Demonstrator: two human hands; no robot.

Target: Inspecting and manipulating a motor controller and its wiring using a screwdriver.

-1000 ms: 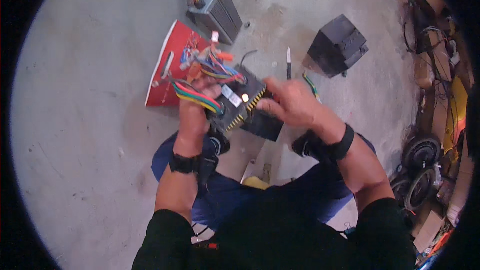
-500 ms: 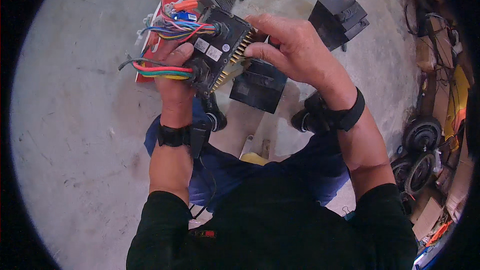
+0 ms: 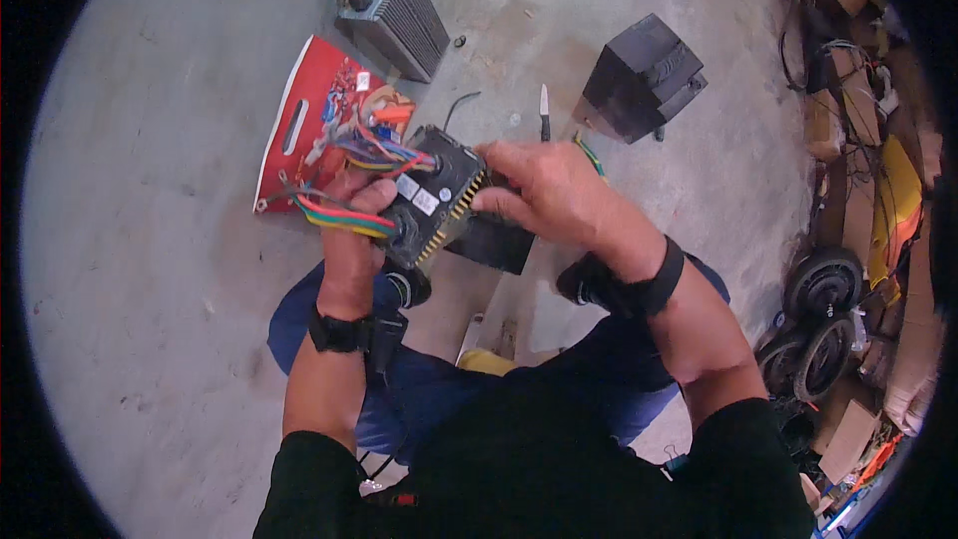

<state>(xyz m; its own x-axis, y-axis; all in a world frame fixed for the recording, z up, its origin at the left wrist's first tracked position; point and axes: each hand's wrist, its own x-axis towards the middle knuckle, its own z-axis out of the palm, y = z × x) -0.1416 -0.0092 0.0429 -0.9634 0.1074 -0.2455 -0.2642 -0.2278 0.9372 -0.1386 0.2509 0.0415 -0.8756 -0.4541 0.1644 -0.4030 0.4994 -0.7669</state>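
Observation:
Between both hands is a black motor controller (image 3: 431,202) with brass-coloured fins along its right edge and white labels on its face. My left hand (image 3: 349,202) grips its left side, thumb lying on the face between two groups of leads. Thin multicoloured wires (image 3: 391,154) leave the upper end; thicker red, green and yellow cables (image 3: 344,221) come from the lower end. My right hand (image 3: 559,190) pinches the upper right finned edge between thumb and fingers; some fingers are hidden behind it. Beneath the wires lies a red printed bag (image 3: 289,165) with a handle slot.
A grey finned box (image 3: 404,25) with cables stands beyond the bag. A black box (image 3: 644,80) sits at far right, another (image 3: 494,245) below the controller. A knife (image 3: 545,115) lies between. Wheels (image 3: 823,284) and cardboard (image 3: 848,429) line the right side.
The view has shifted, so the bag, grey box and knife show more fully. Both hands and the controller now appear lower in the picture, the grip much the same.

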